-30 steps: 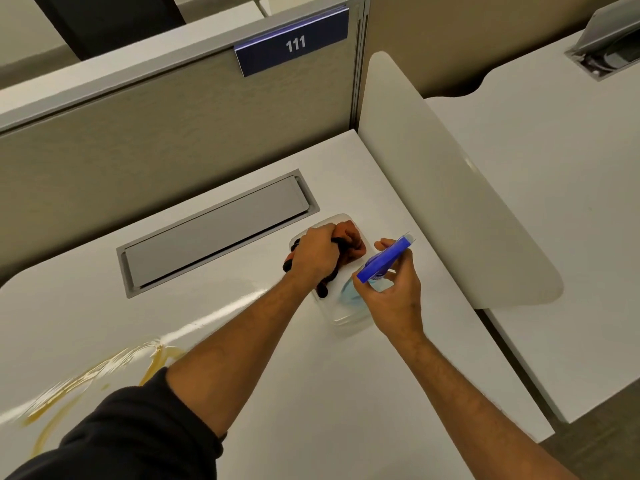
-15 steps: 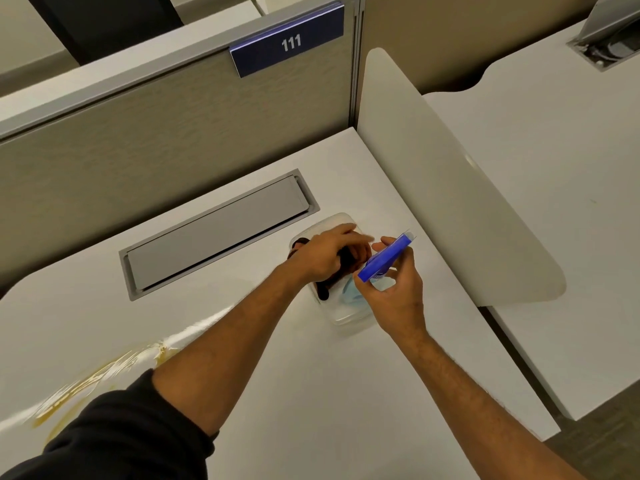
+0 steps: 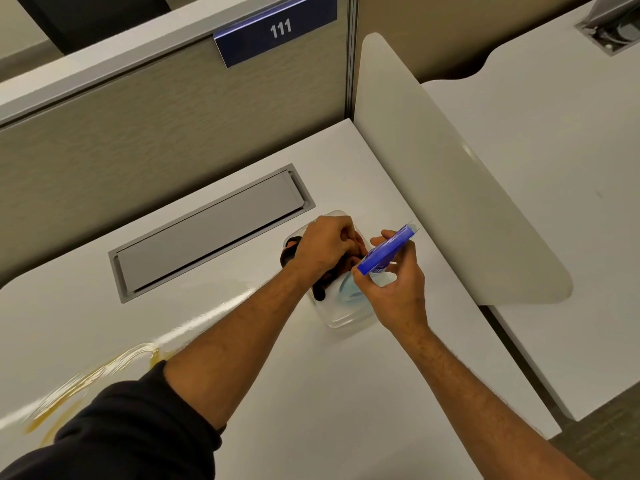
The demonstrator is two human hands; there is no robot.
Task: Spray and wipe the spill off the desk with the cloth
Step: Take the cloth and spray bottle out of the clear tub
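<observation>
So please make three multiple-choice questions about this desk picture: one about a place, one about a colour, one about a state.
1. Where is the spill on the desk?
A. near left
B. far right
C. on the grey flap

2. What colour is the sprayer in the right hand?
A. red
B. blue
C. green

3. What is the left hand doing?
A. resting flat
B. wiping the spill
C. reaching into the clear container

Answers:
1 A, yellow streaks lie beside the dark sleeve.
2 B, it is clearly blue.
3 C, its fingers close on dark cloth there.
</observation>
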